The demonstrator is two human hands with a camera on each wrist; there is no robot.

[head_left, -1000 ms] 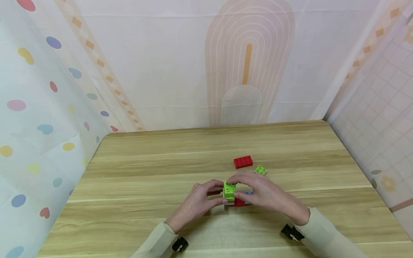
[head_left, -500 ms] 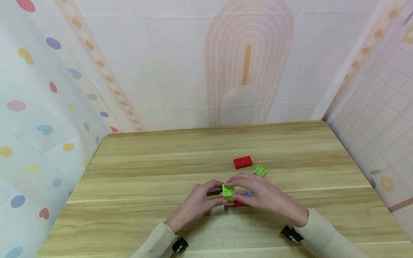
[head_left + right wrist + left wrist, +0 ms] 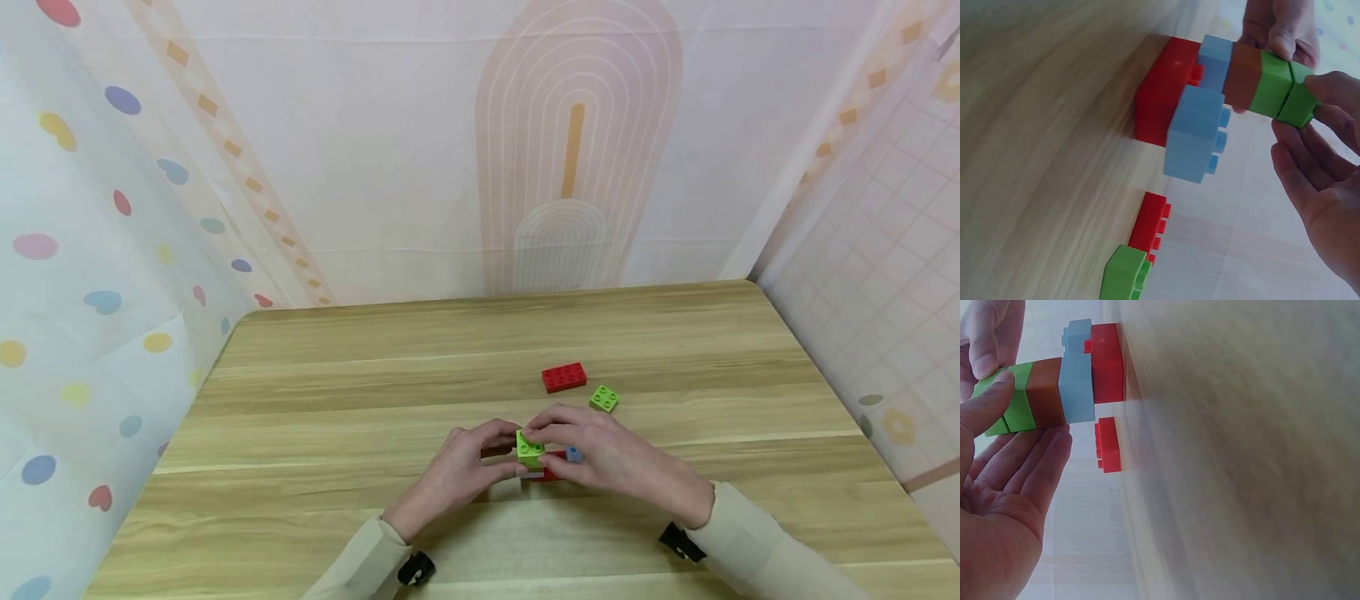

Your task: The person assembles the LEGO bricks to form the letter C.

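Observation:
A tower of toy building bricks stands in front of me: a red base brick [image 3: 1166, 94], then light blue [image 3: 1215, 62], brown [image 3: 1246, 75], and two green ones. Beside the tower, another light blue brick [image 3: 1194, 134] is on the red base. My left hand [image 3: 465, 467] grips the tower near its top, thumb on the near side and fingers behind. My right hand [image 3: 600, 446] pinches the top green brick [image 3: 1299, 100] from the right. Between it and the lower green brick [image 3: 1272, 84] runs a thin dark line; I cannot tell how firmly they join.
A loose red brick [image 3: 564, 377] lies farther back on the wooden table [image 3: 360, 358]. Right of it, just beyond my right hand, is a loose green brick [image 3: 604, 398]. Printed cloth [image 3: 397, 167] hangs behind the table and along both sides.
The top green brick has come down slightly and a little left with my right hand, over the lower one. My left hand stays in place. The loose green brick shows more fully.

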